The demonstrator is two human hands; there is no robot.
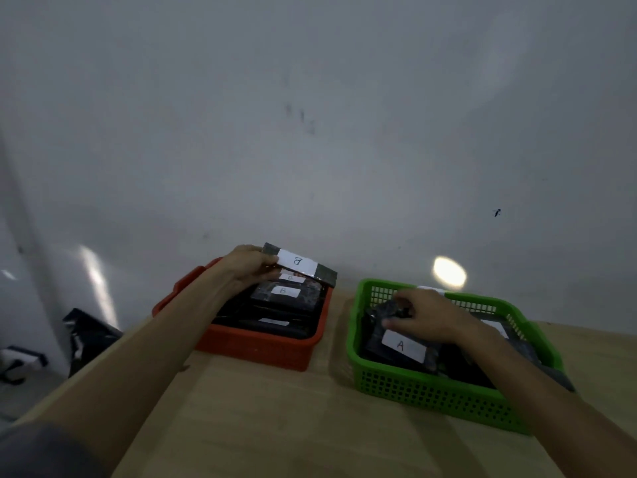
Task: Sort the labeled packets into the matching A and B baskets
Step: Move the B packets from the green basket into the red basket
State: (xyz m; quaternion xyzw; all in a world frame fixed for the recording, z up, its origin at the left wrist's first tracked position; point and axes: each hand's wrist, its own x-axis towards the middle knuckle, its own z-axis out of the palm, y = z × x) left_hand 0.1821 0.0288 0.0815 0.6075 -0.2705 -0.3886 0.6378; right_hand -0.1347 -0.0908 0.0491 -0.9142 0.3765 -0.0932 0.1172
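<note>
An orange basket (262,350) stands at the left of the wooden table and holds several dark packets with white B labels (282,291). My left hand (248,263) grips one more dark packet labelled B (303,265) above the basket's far end. To the right, a green basket (431,391) holds dark packets. My right hand (427,315) reaches inside it, fingers closed on the top edge of a dark packet with a white A label (401,346).
The light wooden table (275,426) runs up to a pale grey wall (310,132). A black bag (89,336) and dark items lie on the floor beyond the table's left edge. A bright light spot shows on the wall behind the green basket.
</note>
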